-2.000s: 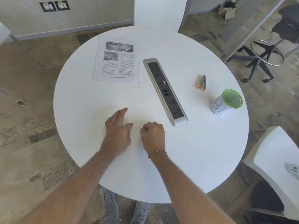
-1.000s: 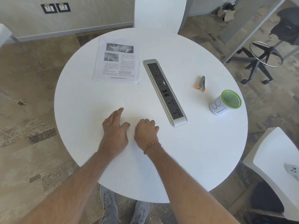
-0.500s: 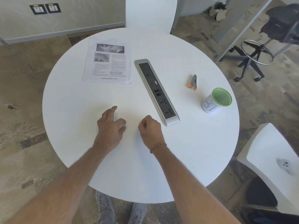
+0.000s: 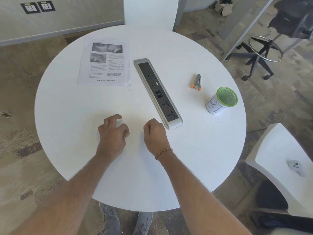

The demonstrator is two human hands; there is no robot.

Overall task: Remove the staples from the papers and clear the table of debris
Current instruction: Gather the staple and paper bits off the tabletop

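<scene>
A stack of printed papers (image 4: 105, 65) lies flat at the far left of the round white table (image 4: 67, 106). One tiny loose staple (image 4: 129, 89) rests just off the papers' near right corner. A grey staple remover (image 4: 196, 82) with orange tips lies at the right, beside a green-rimmed mesh cup (image 4: 221, 100). My left hand (image 4: 112, 134) hovers over the near middle of the table, fingers curled and apart, nothing in it. My right hand (image 4: 155, 133) is a loose fist with thumb against fingers; whether anything is pinched inside is hidden.
A long grey power strip (image 4: 157, 92) runs diagonally across the table's middle, its near end right by my right hand. White chairs stand at the far side (image 4: 150, 11) and near right (image 4: 284, 160). A black stool base (image 4: 260, 55) stands on the floor at right.
My hands have drawn apart from where they met on the table. The right hand has lifted a little and closed into a fist; the left hand's fingers have curled.
</scene>
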